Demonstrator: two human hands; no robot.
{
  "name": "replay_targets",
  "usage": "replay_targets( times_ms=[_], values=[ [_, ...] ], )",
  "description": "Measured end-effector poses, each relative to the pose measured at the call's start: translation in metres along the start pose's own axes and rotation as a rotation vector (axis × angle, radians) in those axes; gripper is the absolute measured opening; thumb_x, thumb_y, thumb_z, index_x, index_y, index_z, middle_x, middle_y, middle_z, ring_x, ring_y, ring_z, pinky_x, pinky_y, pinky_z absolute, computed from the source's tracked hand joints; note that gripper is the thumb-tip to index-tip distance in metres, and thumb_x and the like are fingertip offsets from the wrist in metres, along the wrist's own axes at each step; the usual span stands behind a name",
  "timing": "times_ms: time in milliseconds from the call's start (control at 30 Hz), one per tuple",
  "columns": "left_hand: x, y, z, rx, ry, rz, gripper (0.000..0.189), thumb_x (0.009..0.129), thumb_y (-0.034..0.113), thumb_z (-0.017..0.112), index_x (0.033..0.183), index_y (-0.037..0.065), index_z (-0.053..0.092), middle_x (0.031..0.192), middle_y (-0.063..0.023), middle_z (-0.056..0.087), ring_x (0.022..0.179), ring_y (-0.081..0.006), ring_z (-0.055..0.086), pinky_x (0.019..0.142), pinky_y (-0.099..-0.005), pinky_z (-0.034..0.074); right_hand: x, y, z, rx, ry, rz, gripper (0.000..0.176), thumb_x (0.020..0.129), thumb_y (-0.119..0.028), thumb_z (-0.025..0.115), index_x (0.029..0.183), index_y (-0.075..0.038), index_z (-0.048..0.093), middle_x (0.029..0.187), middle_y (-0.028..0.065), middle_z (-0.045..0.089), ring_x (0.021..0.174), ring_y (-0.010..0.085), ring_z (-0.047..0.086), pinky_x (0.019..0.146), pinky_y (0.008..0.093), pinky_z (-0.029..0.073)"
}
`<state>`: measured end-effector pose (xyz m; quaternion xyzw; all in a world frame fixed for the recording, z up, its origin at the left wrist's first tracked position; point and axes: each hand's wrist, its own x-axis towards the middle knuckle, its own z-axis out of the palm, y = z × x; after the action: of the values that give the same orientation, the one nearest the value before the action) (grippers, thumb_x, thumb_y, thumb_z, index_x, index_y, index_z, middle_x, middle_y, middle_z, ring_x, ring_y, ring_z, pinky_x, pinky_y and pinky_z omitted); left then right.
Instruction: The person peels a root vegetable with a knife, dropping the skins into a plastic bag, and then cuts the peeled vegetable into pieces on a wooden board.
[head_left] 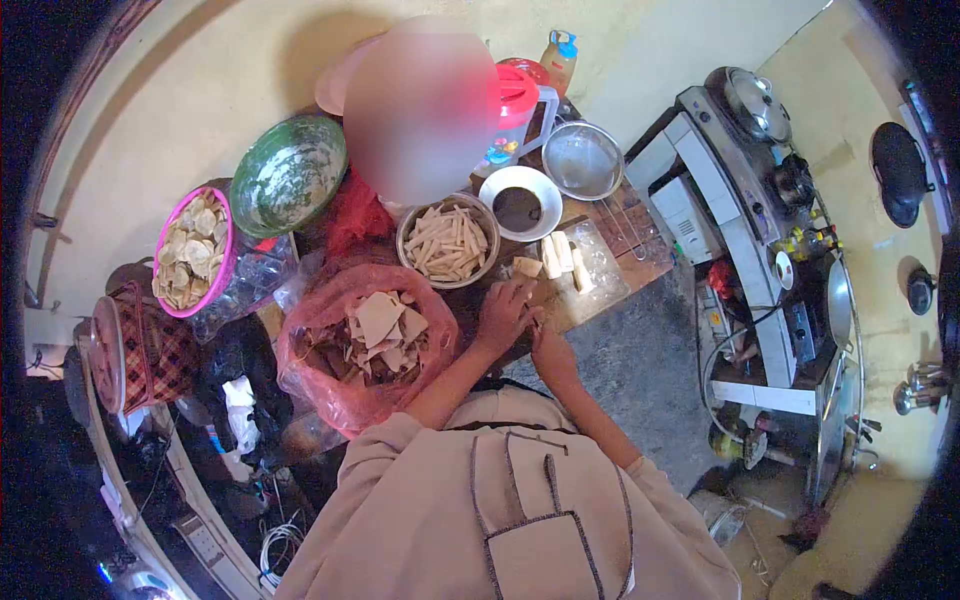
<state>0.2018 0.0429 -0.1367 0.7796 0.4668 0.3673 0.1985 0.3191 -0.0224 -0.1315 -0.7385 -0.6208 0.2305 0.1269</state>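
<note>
My left hand point(507, 312) rests at the near edge of the cutting board point(598, 297), its fingers bent beside a short pale piece point(527, 267). Close against it on the right is my right hand point(550, 350), fingers closed; what they hold is too small to make out. Peeled pale pieces point(566, 254) lie on the board just beyond. Behind my left hand stands a metal bowl point(402, 246) of cut pale sticks point(447, 243). A red plastic bag point(440, 318) with flat pale scraps point(385, 325) sits to the left.
A white bowl point(548, 188) of dark liquid and a strainer point(583, 160) stand behind the board. At left are a green basin point(289, 175) and a pink-rimmed basket point(229, 262) of round slices. A stove point(730, 165) stands at right.
</note>
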Motion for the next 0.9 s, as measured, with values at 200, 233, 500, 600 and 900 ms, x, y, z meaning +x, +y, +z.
replay_targets(
  times_ms=[200, 233, 500, 600, 900],
  values=[
    [-0.001, -0.014, 0.019, -0.074, 0.078, 0.018, 0.028, 0.071, 0.014, 0.06, 0.097, 0.004, 0.056, 0.09, -0.0112, 0.049, 0.085, -0.0277, 0.049, 0.075, -0.0354, 0.042, 0.004, 0.002, 0.001, 0.012, -0.035, 0.011, 0.029, 0.088, -0.026, 0.039, 0.096, 0.001, 0.043, 0.078, 0.026, 0.056, 0.07, 0.0429, 0.055, 0.06, 0.0522, 0.043],
    [-0.001, -0.013, 0.019, -0.086, 0.069, 0.005, 0.027, 0.071, 0.013, 0.06, 0.097, 0.004, 0.056, 0.089, -0.0113, 0.049, 0.085, -0.028, 0.049, 0.075, -0.0353, 0.042, 0.005, 0.005, 0.005, 0.027, -0.024, 0.003, 0.028, 0.088, -0.025, 0.039, 0.097, 0.001, 0.043, 0.079, 0.0265, 0.056, 0.072, 0.0432, 0.055, 0.062, 0.0524, 0.043],
    [0.008, -0.009, 0.001, -0.034, 0.071, -0.079, 0.023, 0.073, 0.014, 0.058, 0.094, 0.006, 0.057, 0.088, -0.0126, 0.05, 0.086, -0.0297, 0.051, 0.074, -0.0368, 0.043, 0.006, 0.003, -0.003, 0.099, -0.007, -0.05, 0.026, 0.087, -0.024, 0.04, 0.093, 0.001, 0.045, 0.087, 0.0277, 0.054, 0.074, 0.0447, 0.054, 0.065, 0.0521, 0.042],
    [0.011, -0.02, 0.0, -0.095, 0.078, -0.127, 0.022, 0.074, 0.012, 0.058, 0.095, 0.005, 0.057, 0.091, -0.0128, 0.051, 0.086, -0.0302, 0.052, 0.073, -0.0375, 0.043, 0.011, 0.029, 0.019, 0.128, -0.001, -0.112, 0.027, 0.087, -0.025, 0.041, 0.092, 0.001, 0.045, 0.084, 0.0274, 0.054, 0.072, 0.0446, 0.054, 0.064, 0.0527, 0.041],
    [0.003, -0.016, 0.003, -0.295, 0.164, -0.22, 0.023, 0.073, 0.005, 0.059, 0.096, 0.003, 0.054, 0.091, -0.0135, 0.051, 0.084, -0.0293, 0.053, 0.072, -0.0353, 0.044, -0.043, 0.061, -0.02, -0.008, -0.191, -0.008, 0.034, 0.088, -0.033, 0.04, 0.086, 0.0, 0.047, 0.073, 0.0268, 0.055, 0.071, 0.0466, 0.052, 0.058, 0.0515, 0.04]
  ],
)
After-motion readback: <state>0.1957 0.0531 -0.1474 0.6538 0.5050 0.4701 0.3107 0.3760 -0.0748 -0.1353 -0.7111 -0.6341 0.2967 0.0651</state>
